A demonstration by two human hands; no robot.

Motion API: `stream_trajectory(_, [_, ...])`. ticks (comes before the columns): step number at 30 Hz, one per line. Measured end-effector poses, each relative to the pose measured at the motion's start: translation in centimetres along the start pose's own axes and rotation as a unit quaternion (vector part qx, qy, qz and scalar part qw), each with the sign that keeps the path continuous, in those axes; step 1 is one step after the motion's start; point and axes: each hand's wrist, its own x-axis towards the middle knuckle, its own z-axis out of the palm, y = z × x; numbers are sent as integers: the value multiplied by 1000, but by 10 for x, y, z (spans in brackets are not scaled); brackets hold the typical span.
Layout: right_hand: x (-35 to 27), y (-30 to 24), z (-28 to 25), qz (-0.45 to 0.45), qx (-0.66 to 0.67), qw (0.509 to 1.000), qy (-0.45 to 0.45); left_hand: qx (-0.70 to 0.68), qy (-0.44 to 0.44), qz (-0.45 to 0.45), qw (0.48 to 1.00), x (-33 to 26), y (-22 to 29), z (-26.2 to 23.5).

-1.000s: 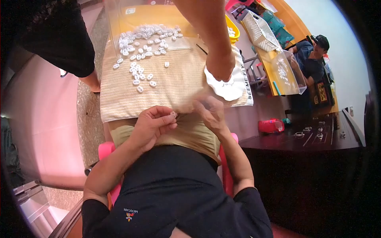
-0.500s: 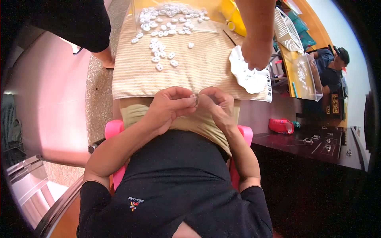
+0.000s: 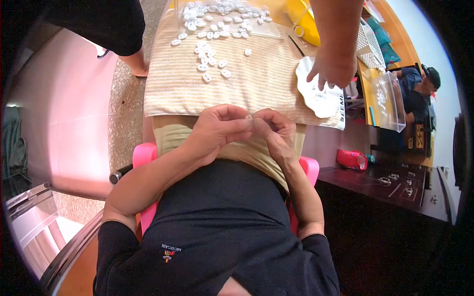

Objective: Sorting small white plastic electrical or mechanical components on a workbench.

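Observation:
My left hand (image 3: 224,129) pinches a small whitish piece (image 3: 249,117) between thumb and fingers, above my lap at the near edge of the table. Right against it, my right hand (image 3: 277,130) is closed in a pinch, its fingertips meeting those of the left. Whatever the right fingertips grip is hidden. Beyond my hands, several white oval pieces with two holes (image 3: 207,78) lie loose on a beige striped towel (image 3: 269,74). More of them are heaped at the far side.
Another person's hand (image 3: 335,66) reaches over a white wavy-edged plate (image 3: 316,106) holding small bits. A dark thin stick (image 3: 296,45) lies near a yellow container (image 3: 308,29). Pink chair arms (image 3: 144,157) flank me. Farther right, a person sits by a clear bin (image 3: 390,101).
My fingertips have come closer together around the small piece. The other person's hand over the plate has spread its fingers. The whole view has shifted slightly.

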Motion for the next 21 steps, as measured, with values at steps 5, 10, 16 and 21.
stream_trajectory(5, [1,1,-3,6,3,1000,-14,8,-1,-7,1000,3,-2,-1])
stream_trajectory(10, [-2,1,-3,16,-2,1000,-6,11,9,-11,1000,2,-3,0])
stream_trajectory(16, [-2,2,-2,56,42,997,21,5,7,-7,1000,3,-4,1])
stream_trajectory(21, [-1,6,-4,20,0,1000,7,6,10,-5,1000,3,-4,1])
